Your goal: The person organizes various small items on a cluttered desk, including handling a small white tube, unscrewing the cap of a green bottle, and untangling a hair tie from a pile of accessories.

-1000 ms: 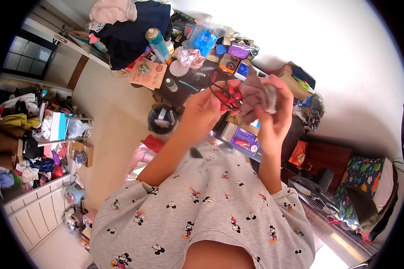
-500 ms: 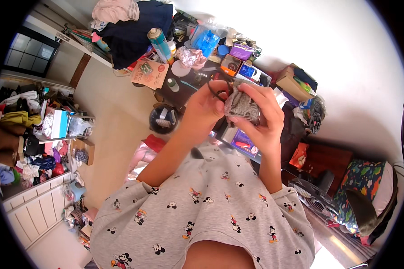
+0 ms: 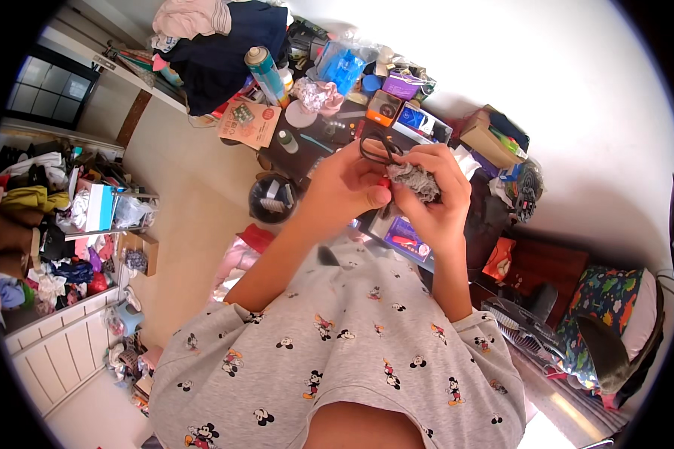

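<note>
A: You have before you the dark table [image 3: 298,162], full of small things; over it, in the view, your left hand [image 3: 346,187] and your right hand [image 3: 443,191] come close together; which of them is nearer to the cloth?

B: Your right one; it pinches the grey cloth [image 3: 416,182] between thumb and fingers, so the cloth sits inside this grip, to the right of your left hand; it is bunched (I would not dare to name a long axis).

A: And the black cord [image 3: 388,155], where does it go from you?

B: It makes a loop at the far side of your fingers, above the gap between your two hands; its lower part is hidden from you by the fingers.

A: Then the smallest, the red piece [image 3: 384,182]?

B: It lies at the left side of the cloth, just beside your left thumb; your left hand is curled and appears closed on it, though only a small end shows; whether this end touches the cloth, you cannot tell from here.
</note>
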A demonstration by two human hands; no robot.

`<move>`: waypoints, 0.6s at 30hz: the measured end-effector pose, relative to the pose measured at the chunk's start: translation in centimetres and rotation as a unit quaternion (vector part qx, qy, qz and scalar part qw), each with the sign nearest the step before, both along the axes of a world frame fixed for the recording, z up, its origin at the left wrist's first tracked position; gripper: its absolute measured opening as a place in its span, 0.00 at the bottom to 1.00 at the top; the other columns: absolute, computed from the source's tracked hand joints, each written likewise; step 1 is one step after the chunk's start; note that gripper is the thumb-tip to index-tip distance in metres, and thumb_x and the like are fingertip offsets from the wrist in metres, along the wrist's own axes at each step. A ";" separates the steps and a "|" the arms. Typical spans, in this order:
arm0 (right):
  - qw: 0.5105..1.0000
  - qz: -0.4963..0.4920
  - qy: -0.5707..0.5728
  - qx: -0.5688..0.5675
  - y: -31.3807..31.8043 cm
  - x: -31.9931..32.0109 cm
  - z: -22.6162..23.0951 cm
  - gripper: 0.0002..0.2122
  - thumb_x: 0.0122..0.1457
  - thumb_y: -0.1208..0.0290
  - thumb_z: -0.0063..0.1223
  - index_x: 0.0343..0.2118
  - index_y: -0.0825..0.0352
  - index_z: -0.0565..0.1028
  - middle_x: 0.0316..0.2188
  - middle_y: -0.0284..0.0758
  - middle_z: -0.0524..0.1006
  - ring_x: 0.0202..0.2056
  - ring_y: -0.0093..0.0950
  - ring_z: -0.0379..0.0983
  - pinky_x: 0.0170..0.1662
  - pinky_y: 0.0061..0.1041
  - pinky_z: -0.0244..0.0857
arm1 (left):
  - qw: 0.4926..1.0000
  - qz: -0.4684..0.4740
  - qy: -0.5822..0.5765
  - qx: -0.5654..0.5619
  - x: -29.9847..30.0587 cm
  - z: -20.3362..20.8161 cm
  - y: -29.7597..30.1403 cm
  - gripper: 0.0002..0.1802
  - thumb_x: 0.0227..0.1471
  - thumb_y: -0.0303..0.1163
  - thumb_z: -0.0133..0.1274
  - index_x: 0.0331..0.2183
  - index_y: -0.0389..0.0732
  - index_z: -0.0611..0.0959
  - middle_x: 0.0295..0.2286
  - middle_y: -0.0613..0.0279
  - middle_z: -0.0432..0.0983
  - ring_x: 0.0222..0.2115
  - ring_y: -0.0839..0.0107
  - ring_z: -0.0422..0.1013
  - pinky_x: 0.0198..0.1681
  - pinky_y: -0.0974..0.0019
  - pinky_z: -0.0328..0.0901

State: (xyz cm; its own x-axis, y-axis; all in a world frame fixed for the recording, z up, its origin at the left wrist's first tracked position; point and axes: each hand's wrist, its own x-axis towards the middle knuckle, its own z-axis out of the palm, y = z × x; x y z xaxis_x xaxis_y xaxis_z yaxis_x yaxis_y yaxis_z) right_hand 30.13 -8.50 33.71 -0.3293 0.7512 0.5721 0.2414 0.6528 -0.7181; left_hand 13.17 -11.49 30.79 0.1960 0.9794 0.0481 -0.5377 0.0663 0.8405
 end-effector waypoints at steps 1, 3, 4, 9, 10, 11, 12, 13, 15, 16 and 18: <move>1.000 -0.012 0.004 -0.012 0.0 0.0 -0.2 0.16 0.40 0.83 0.61 0.36 0.70 0.75 0.34 0.39 0.75 0.36 0.35 0.73 0.39 0.28 0.68 | 1.000 -0.014 0.006 -0.012 0.0 0.4 0.0 0.34 0.42 0.42 0.69 0.46 0.35 0.74 0.42 0.64 0.71 0.43 0.74 0.69 0.47 0.69 0.65; 1.000 -0.019 0.014 -0.020 -0.1 0.0 -0.8 0.15 0.41 0.83 0.59 0.36 0.70 0.74 0.34 0.39 0.75 0.35 0.34 0.73 0.39 0.27 0.67 | 0.999 -0.030 0.012 -0.025 0.1 0.4 0.0 0.32 0.43 0.41 0.69 0.46 0.35 0.74 0.41 0.63 0.72 0.42 0.75 0.69 0.47 0.69 0.65; 0.999 -0.025 0.023 -0.027 -0.1 0.0 -1.1 0.14 0.43 0.82 0.58 0.37 0.70 0.73 0.34 0.39 0.74 0.34 0.33 0.73 0.39 0.26 0.67 | 0.999 -0.021 0.028 -0.017 0.2 0.2 -0.1 0.31 0.44 0.39 0.69 0.46 0.35 0.74 0.41 0.63 0.72 0.42 0.75 0.69 0.47 0.70 0.65; 0.975 -0.063 0.129 -0.170 -1.5 -1.2 -1.5 0.09 0.55 0.78 0.52 0.39 0.71 0.71 0.33 0.34 0.74 0.34 0.19 0.69 0.39 0.20 0.64 | 0.996 0.025 0.078 0.025 0.5 0.3 -0.3 0.23 0.48 0.25 0.64 0.45 0.34 0.73 0.37 0.63 0.73 0.37 0.77 0.70 0.41 0.72 0.68; 0.960 -0.062 0.182 -0.205 -1.7 -1.3 -1.6 0.08 0.57 0.77 0.51 0.40 0.71 0.71 0.33 0.33 0.74 0.34 0.18 0.69 0.39 0.19 0.64 | 0.996 0.031 0.082 0.031 0.5 0.4 -0.4 0.24 0.48 0.28 0.64 0.46 0.34 0.73 0.39 0.63 0.72 0.39 0.77 0.69 0.44 0.71 0.66; 0.940 -0.060 0.234 -0.239 -1.7 -1.3 -1.7 0.08 0.59 0.77 0.50 0.41 0.71 0.71 0.33 0.32 0.75 0.34 0.17 0.68 0.39 0.18 0.64 | 0.995 0.037 0.086 0.036 0.6 0.4 -0.4 0.26 0.49 0.31 0.65 0.47 0.34 0.73 0.40 0.63 0.72 0.41 0.77 0.68 0.47 0.71 0.64; 0.942 -0.053 0.236 -0.234 -1.8 -1.3 -1.8 0.09 0.61 0.75 0.50 0.42 0.70 0.70 0.34 0.32 0.75 0.34 0.16 0.68 0.40 0.17 0.64 | 0.995 0.036 0.086 0.037 0.6 0.7 -0.5 0.26 0.49 0.31 0.65 0.47 0.34 0.73 0.40 0.63 0.72 0.41 0.77 0.68 0.47 0.71 0.64; 0.942 -0.053 0.237 -0.234 -1.8 -1.2 -1.9 0.09 0.61 0.75 0.50 0.42 0.70 0.70 0.34 0.32 0.75 0.34 0.16 0.68 0.40 0.17 0.64 | 0.993 0.047 0.104 0.038 0.7 1.1 -0.6 0.23 0.51 0.29 0.62 0.47 0.34 0.73 0.40 0.64 0.72 0.40 0.77 0.67 0.46 0.72 0.63; 0.892 -0.037 0.322 -0.316 -1.8 -1.2 -2.0 0.09 0.60 0.75 0.51 0.42 0.70 0.70 0.34 0.31 0.75 0.34 0.16 0.68 0.40 0.18 0.64 | 0.990 0.058 0.122 0.041 0.8 1.6 -0.7 0.20 0.53 0.27 0.59 0.47 0.35 0.73 0.39 0.65 0.72 0.40 0.78 0.67 0.45 0.73 0.63; 0.891 -0.037 0.323 -0.316 -1.9 -1.2 -2.2 0.09 0.60 0.75 0.51 0.42 0.70 0.70 0.34 0.31 0.75 0.34 0.16 0.68 0.40 0.18 0.64 | 0.986 0.071 0.142 0.045 0.8 1.6 -0.7 0.18 0.54 0.26 0.56 0.46 0.35 0.74 0.37 0.64 0.72 0.37 0.79 0.68 0.42 0.74 0.64; 0.875 -0.019 0.350 -0.334 -2.2 -1.2 -2.4 0.10 0.59 0.75 0.53 0.42 0.70 0.70 0.33 0.31 0.76 0.34 0.16 0.69 0.40 0.17 0.64 | 0.982 0.083 0.163 0.050 0.8 1.8 -0.8 0.15 0.55 0.25 0.54 0.45 0.35 0.74 0.36 0.63 0.72 0.34 0.80 0.69 0.40 0.74 0.66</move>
State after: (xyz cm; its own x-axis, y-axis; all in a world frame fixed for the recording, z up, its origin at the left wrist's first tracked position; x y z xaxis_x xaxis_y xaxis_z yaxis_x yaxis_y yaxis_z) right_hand 28.93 -10.71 31.27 -0.0411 0.9977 0.0537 -0.3980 0.0329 -0.9168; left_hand 13.93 -12.29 32.58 0.0544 0.9928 0.1068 -0.2352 -0.0912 0.9676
